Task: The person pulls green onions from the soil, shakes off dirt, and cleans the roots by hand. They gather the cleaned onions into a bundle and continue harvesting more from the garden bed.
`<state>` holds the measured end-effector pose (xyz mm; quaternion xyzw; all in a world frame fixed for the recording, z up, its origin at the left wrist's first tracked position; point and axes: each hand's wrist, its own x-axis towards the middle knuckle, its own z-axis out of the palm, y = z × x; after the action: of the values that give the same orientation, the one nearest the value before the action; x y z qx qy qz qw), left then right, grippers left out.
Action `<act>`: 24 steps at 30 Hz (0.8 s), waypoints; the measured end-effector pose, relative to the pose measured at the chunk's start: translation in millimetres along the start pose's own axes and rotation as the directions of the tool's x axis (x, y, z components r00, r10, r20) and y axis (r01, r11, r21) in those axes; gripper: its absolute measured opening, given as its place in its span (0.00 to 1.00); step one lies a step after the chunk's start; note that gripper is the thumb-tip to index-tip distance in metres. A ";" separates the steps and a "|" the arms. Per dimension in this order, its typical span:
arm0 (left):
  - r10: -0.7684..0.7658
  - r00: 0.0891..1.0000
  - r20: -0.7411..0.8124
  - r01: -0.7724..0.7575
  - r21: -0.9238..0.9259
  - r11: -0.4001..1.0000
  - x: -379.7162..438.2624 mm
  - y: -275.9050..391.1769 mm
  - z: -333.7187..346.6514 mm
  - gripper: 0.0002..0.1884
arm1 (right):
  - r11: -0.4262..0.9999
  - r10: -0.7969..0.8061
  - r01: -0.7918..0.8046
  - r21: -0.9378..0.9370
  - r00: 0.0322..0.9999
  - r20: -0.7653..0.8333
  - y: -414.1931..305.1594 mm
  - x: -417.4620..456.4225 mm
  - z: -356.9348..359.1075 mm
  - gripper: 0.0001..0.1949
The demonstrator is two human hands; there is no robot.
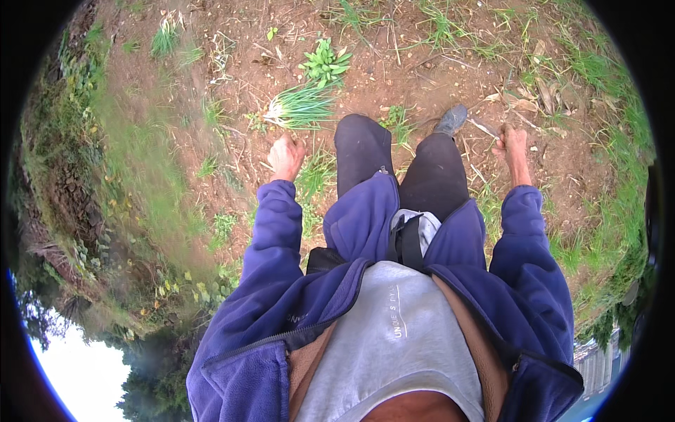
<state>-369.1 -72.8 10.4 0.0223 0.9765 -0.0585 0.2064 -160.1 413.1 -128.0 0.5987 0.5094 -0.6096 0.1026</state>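
Observation:
My left hand (286, 153) hangs low on the left with its fingers curled, and no object shows in it. Just above it, a bundle of green onions (299, 107) lies on the soil, white ends to the left. On the right, my right hand (510, 142) is closed around a thin knife-like tool (483, 128), whose narrow pale length points up and left toward my shoe (452, 119). A second, smaller bunch of green onions (165, 38) lies at the upper left.
A leafy green plant (326, 62) grows beyond the nearer bundle. Dry leaves (527, 100) and stalks lie at the upper right. Grass tufts (316, 171) dot the reddish soil, and a bank with bushes (79, 200) rises on the left.

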 end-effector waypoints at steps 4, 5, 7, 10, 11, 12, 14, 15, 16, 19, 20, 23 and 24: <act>0.012 0.998 0.067 -0.013 0.014 1.000 31.4 -38.8 27.6 0.14 | 0.999 0.018 -0.020 0.025 0.997 0.073 -2.3 -1.9 86.6 0.11; 0.024 0.995 0.097 -0.025 0.012 1.000 45.6 -41.5 37.6 0.14 | 0.999 0.018 -0.022 0.038 0.995 0.102 8.6 5.2 106.1 0.12; 0.064 0.984 0.167 -0.067 0.015 0.998 81.8 -36.5 65.8 0.15 | 0.999 0.033 -0.033 0.001 0.992 0.121 17.4 16.8 151.9 0.12; 0.160 0.962 0.221 -0.173 0.042 0.984 157.3 -29.3 145.5 0.16 | 0.998 0.033 -0.039 0.049 0.991 0.128 52.2 55.6 223.2 0.12; 0.235 0.935 0.264 -0.248 0.019 0.968 187.5 -22.0 174.5 0.16 | 0.996 0.053 -0.060 0.060 0.992 0.115 65.0 65.0 245.2 0.13; 0.299 0.923 0.241 -0.313 0.019 0.950 213.9 -8.4 203.0 0.15 | 0.996 0.057 -0.062 0.058 0.994 0.091 72.9 71.6 262.0 0.13; 0.347 0.879 0.327 -0.363 -0.012 0.932 261.1 21.5 248.0 0.14 | 0.997 0.071 -0.074 0.029 0.991 0.111 76.6 68.7 289.1 0.13; 0.422 0.862 0.282 -0.438 -0.009 0.899 285.7 24.7 272.7 0.14 | 0.999 0.040 -0.043 0.023 0.990 0.134 83.4 72.6 302.9 0.13; 0.476 0.844 0.249 -0.492 0.003 0.871 309.5 36.1 292.1 0.13 | 0.999 0.027 -0.023 -0.026 0.988 0.154 98.6 82.8 310.1 0.13; 0.724 0.682 0.107 -0.732 0.098 0.675 374.2 72.1 338.4 0.08 | 0.982 0.119 -0.096 -0.162 0.983 0.139 136.5 101.8 315.1 0.13; 0.725 0.679 0.117 -0.733 0.168 0.659 391.0 78.7 353.4 0.08 | 0.974 0.144 -0.118 -0.194 0.981 0.128 139.0 103.4 318.0 0.13; 0.721 0.669 0.180 -0.731 0.337 0.594 429.5 80.3 387.5 0.15 | 0.960 0.141 -0.098 -0.262 0.979 0.150 124.1 117.3 319.9 0.13; 0.561 0.775 0.290 -0.631 0.394 0.668 437.8 79.7 392.8 0.18 | 0.954 0.140 -0.088 -0.286 0.976 0.166 120.4 119.5 319.1 0.13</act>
<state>-606.4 -33.7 -532.2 0.3857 0.8526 -0.2239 0.2724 -302.5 178.3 -362.9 0.5478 0.5424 -0.5781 0.2674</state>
